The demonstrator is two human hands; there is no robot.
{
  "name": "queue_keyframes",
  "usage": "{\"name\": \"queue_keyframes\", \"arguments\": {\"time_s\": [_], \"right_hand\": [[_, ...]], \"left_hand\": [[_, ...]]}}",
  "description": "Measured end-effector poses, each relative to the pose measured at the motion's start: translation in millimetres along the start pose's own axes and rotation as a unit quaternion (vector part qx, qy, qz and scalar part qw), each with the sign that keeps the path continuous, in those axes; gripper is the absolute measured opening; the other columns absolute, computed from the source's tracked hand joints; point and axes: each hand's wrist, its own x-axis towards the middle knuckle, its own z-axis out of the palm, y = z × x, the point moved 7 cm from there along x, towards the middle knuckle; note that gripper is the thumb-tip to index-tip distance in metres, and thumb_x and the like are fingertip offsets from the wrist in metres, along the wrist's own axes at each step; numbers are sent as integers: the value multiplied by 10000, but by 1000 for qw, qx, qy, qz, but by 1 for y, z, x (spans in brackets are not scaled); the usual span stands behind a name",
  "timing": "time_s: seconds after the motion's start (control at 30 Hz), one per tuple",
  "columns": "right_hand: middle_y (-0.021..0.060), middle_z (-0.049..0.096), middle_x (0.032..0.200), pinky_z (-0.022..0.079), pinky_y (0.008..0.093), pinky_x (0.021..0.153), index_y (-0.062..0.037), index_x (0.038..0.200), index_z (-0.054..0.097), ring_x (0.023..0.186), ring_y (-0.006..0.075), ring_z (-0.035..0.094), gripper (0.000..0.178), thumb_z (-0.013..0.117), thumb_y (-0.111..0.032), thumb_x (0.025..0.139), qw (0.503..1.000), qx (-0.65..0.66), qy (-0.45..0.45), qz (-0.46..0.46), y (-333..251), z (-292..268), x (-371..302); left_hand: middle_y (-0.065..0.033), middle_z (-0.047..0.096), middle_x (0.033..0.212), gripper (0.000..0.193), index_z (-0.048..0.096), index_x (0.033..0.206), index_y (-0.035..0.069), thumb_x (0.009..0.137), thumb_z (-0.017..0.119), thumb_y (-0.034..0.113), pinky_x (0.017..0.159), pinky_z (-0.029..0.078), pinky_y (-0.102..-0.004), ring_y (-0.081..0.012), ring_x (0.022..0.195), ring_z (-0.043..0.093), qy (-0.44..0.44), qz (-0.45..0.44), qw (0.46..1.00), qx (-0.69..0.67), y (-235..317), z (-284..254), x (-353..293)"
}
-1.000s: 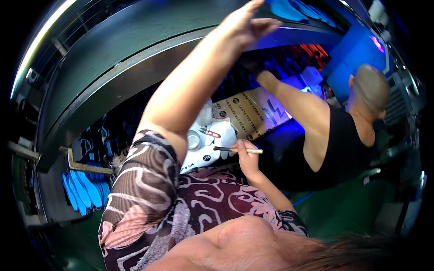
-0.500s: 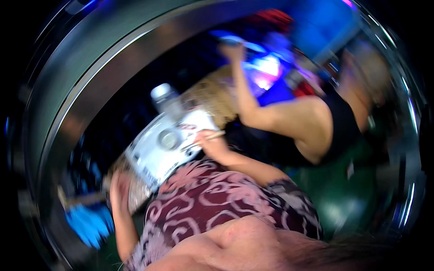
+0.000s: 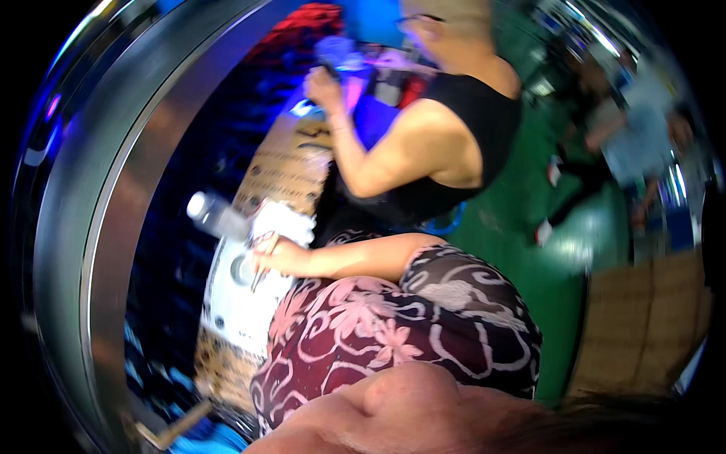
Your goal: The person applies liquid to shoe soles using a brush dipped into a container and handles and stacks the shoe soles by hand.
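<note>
My right hand (image 3: 281, 257) is closed round a slim, pale stick-like tool (image 3: 256, 283), perhaps a brush; blur hides its tip. The hand is above a white board or tray (image 3: 223, 310), next to a shallow round dish (image 3: 243, 269). A clear bottle with a white cap (image 3: 219, 216) is at the board's far left edge. Something white and crumpled (image 3: 283, 220) lies just beyond my hand. My left hand is out of sight.
Printed brown cardboard (image 3: 283, 175) covers the bench beyond and below the board. A metal rail (image 3: 125, 204) curves along the left. A co-worker in a black sleeveless top (image 3: 484, 113) sits close ahead. Another person (image 3: 639, 144) is on the green floor, near a large brown box (image 3: 643, 325).
The view has swung to the right, bringing the green floor and another person into sight. My left hand has left the picture. My right hand still holds the stick-like tool over the board.
</note>
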Motion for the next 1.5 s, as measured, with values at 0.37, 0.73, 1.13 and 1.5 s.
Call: {"name": "queue_keyframes", "arguments": {"time_s": [0.37, 0.73, 1.13, 1.5], "right_hand": [[114, 549, 807, 391, 303, 796, 17, 769, 609, 828, 202, 509, 523, 253, -319, 955, 930, -115, -271, -222, -55, 123, -2], [92, 550, 900, 431, 281, 727, -74, 1128, 540, 785, 178, 536, 263, 466, -111, 878, 792, -217, -541, -182, -65, 332, -26], [237, 526, 1120, 404, 367, 891, -18, 1245, 441, 1034, 340, 519, 654, 617, -428, 767, 748, -265, -600, -99, 32, 460, -49], [126, 526, 1010, 384, 232, 460, 67, 1351, 138, 565, 103, 461, 966, 647, -479, 738, 748, -195, -590, 234, 109, 492, -52]], "left_hand": [[-115, 567, 932, 501, 352, 1271, 35, 840, 559, 183, 570, 456, -269, -134, 651, 522, 147, 24, 986, -80, 23, -129, -87], [-157, 553, 1103, 523, 491, 1165, -32, 807, 622, 326, 861, 417, -311, -216, 1024, 531, 292, 246, 910, 164, 212, -171, -80], [-221, 520, 1182, 739, 482, 1209, -26, 721, 625, 510, 934, 380, -344, -313, 1092, 510, -38, 258, 847, 463, 317, -48, 69], [-102, 540, 1159, 732, 447, 1249, 68, 666, 714, 421, 911, 398, -340, -199, 1041, 512, -274, -101, 927, 237, 223, -58, 50]]}}
